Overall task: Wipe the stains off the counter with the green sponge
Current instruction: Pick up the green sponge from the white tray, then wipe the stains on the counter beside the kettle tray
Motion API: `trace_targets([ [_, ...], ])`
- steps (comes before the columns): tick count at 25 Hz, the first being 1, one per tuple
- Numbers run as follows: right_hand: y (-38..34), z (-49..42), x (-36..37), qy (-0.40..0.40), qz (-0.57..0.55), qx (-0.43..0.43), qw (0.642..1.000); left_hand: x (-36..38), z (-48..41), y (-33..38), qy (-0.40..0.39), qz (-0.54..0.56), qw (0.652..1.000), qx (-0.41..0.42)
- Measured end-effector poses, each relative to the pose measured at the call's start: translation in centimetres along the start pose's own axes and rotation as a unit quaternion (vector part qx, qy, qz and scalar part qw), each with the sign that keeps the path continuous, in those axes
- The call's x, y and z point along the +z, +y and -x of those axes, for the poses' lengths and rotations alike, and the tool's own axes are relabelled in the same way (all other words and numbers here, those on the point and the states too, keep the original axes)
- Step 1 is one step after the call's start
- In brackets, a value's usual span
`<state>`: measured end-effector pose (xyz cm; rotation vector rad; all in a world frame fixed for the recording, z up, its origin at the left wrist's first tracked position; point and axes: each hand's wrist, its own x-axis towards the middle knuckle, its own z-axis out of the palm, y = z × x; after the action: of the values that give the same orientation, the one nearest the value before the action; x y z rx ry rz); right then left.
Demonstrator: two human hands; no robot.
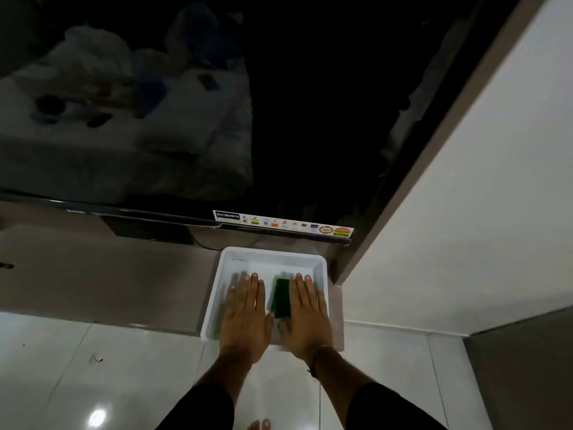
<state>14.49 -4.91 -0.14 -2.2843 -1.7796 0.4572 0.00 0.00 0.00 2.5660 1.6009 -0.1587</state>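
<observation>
Lying in the white tray [322, 268], the green sponge [280, 297] runs lengthwise away from you, touching your flat, open right hand [305, 318]; your left hand [245, 318], equally open, sits farther off.

- Left hand [245, 318] bare, no ring or band visible.
- Right hand [305, 318] bare; thin dark cord bracelet [314, 360] at its wrist.
- Black sleeves [393, 408] cover both upper forearms.

Dark television screen [217, 103] looming above the hands, sticker strip [283, 227] along its lower edge, white wall [465, 197] to the right, glossy white floor tiles [93, 383] below, catching a ceiling-light glint [97, 418]
</observation>
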Motion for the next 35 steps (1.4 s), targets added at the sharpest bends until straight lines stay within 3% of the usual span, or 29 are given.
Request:
trace_targets([
  [7,0.1,-4.9,4.3,-0.103,0.053,0.016,0.993,2.1,-3.4,-2.6,-0.026,-0.014,1.0,0.007],
  [15,0.3,-4.5,3.5,-0.067,0.021,0.014,0.997,1.6,-3.4,-1.9,-0.045,-0.037,0.998,0.017],
  [19,0.6,-1.9,-1.7,0.023,-0.021,0.004,1.0,-1.4,-1.9,0.7,-0.017,-0.003,0.999,0.039],
  [21,2.3,1.0,-4.2,0.059,-0.009,0.0,0.998,-3.4,-0.9,3.9,-0.008,0.021,0.997,0.075],
  [27,14.6,13.1,-10.9,0.132,0.028,0.102,0.986,-6.9,4.0,19.8,0.012,-0.008,0.981,0.191],
  [35,33.7,33.1,-18.2,0.226,0.024,0.284,0.931,-6.1,12.2,46.1,0.009,-0.067,0.917,0.394],
])
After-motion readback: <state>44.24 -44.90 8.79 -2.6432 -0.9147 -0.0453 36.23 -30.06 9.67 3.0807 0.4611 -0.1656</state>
